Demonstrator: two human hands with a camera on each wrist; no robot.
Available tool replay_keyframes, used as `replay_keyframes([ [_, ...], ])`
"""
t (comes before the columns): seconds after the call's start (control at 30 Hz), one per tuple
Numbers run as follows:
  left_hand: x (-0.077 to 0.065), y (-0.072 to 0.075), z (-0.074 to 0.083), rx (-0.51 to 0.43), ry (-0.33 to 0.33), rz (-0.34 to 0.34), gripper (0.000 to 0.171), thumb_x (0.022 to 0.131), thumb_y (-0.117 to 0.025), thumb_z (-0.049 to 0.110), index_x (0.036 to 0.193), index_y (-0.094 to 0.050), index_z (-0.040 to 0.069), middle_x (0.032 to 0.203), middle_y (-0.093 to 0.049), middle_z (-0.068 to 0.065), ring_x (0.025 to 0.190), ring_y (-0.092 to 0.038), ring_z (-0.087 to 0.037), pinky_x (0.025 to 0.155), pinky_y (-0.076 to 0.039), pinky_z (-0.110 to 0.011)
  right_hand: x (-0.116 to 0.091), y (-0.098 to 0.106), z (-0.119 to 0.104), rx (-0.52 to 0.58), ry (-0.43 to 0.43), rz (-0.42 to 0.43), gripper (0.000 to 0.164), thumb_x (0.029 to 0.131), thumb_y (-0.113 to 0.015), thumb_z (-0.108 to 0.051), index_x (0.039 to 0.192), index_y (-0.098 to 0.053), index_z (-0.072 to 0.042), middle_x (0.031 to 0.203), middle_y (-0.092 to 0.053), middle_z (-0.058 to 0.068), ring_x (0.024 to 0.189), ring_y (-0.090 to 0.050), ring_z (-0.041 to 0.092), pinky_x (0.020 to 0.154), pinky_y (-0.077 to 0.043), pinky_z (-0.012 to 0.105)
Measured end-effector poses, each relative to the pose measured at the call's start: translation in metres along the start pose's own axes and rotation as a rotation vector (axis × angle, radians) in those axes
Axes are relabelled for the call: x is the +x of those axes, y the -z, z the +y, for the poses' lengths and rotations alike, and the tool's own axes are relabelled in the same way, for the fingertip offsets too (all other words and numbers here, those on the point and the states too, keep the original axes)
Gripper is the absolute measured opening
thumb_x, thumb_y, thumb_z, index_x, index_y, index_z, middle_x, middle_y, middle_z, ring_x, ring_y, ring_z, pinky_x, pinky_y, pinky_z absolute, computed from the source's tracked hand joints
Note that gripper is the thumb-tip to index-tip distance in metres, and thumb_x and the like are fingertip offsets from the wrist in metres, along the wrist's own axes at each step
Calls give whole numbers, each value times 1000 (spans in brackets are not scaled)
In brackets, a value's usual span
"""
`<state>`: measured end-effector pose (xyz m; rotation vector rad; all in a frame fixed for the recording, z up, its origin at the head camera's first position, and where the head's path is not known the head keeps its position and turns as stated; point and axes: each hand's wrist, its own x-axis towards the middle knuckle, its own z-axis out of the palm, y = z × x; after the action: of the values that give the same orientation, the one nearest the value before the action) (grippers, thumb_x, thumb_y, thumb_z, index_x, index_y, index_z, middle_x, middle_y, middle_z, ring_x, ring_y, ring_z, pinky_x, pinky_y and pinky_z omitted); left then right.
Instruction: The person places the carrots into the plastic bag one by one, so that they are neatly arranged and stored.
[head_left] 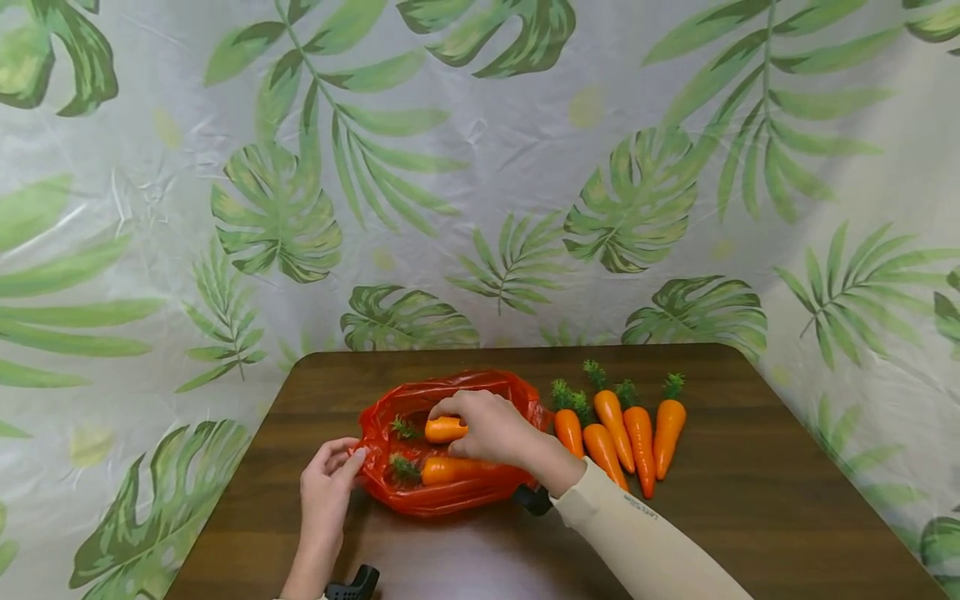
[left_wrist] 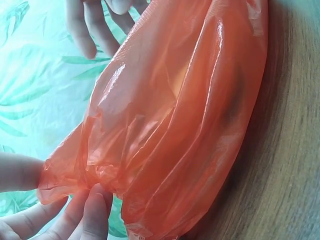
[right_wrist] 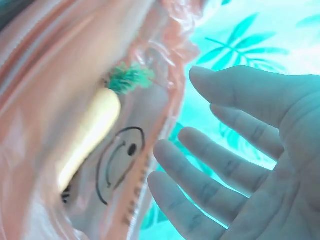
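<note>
If the left hand [head_left: 326, 479] loses its pinch on the left rim of the red bag [head_left: 435, 502], the thin plastic could sag over the 2 carrots [head_left: 453, 470] inside and snag the right hand [head_left: 487, 427], empty with fingers extended. Those carrots lie roughly left to right, leafy ends left; 5 loose carrots [head_left: 639, 442] on the worktop [head_left: 750, 525] point tips toward the person.

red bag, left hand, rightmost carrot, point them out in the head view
Red bag [head_left: 431, 502]: head view, front wall
Left hand [head_left: 328, 482]: head view, middle of the hand
Rightmost carrot [head_left: 669, 435]: head view, orange root
</note>
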<state>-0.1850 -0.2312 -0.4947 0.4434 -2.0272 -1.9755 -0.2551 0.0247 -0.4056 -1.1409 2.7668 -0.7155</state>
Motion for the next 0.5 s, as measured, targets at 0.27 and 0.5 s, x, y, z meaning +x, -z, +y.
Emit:
replay_keyframes([
  [0.27, -1, 0, -1, -8, -7, 11, 27, 96, -70, 16, 119, -64, 4, 97, -67, -12, 82, -65, -18, 73, -59, -29, -14, 17, -1, 32, -10, 99, 44, 86, -81, -20, 127, -67, -31, 126, -64, -11, 92, -60, 8, 78, -52, 30],
  [0.5, 0, -1, -1, -15, -10, 8, 26, 97, -69, 15, 119, -64, 4, 97, -66, -11, 82, -65, -17, 73, -59, -30, -26, 28, 2, 78, -41, 176, 45, 86, -82, -21, 126, -67, -33, 124, -63, -13, 92, -60, 7, 77, -52, 30],
])
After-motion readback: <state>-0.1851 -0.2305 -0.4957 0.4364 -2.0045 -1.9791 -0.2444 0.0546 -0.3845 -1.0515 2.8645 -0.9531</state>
